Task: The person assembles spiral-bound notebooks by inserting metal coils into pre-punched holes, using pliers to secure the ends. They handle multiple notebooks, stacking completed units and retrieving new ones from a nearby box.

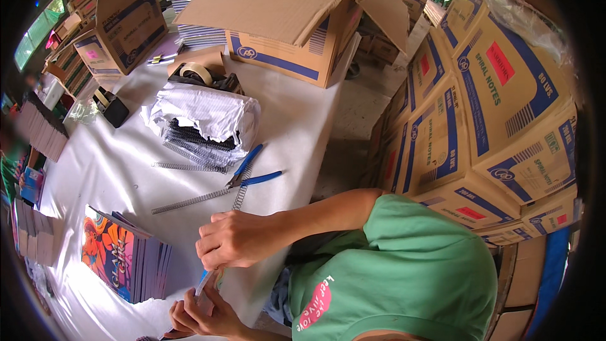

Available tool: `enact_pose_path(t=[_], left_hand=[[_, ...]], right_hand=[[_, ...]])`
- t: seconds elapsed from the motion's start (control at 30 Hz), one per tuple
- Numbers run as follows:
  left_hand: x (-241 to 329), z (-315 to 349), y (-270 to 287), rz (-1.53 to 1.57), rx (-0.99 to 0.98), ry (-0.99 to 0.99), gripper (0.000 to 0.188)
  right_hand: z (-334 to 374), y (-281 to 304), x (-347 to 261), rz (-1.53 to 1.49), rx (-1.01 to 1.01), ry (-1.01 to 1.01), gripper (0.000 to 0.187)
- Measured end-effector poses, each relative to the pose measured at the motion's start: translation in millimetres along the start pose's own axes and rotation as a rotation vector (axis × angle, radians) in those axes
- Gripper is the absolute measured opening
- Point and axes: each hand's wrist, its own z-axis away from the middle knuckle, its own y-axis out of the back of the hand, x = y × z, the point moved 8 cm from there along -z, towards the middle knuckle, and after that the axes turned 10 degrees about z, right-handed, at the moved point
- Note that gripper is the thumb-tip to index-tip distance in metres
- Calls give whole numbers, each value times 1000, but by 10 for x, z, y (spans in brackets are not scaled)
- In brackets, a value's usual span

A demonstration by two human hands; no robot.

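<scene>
My right hand (228,240) is closed, fingers curled down at the upper end of a thin notebook with a blue and pale edge (203,283). Below it, my left hand (203,317) pinches the same notebook between thumb and fingers. Most of the notebook is hidden, and what the right fingertips grip cannot be made out. Just beyond the right hand lie cutting pliers with blue handles (264,178) and loose wire spirals (189,203). Several notebooks with a colourful cover (107,249) stand together to the left of my hands.
A white paper bundle (211,107) holds dark binding spirals (199,136), with a tape roll (196,73) behind it. A black tape dispenser (112,108) stands farther left. An open carton (278,50) and a tall notebook stack (189,0) are at the back; cartons (435,132) pile up at right.
</scene>
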Motion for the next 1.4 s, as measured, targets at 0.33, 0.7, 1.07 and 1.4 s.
enact_pose_path(t=[0.33, 0.7, 1.07, 1.4], left_hand=[[108, -158, 73, 77, 54, -21, 34], [172, -180, 129, 86, -7, -81, 32], [27, 6, 56, 30, -24, -12, 31], [217, -198, 92, 22, -26, -43, 35]], right_hand=[[83, -169, 63, 12, -161, -130, 20], [53, -52, 23, -120, -153, -65, 24], [50, -189, -66, 36, -66, -12, 20], [27, -152, -77, 228, -97, 161, 18]])
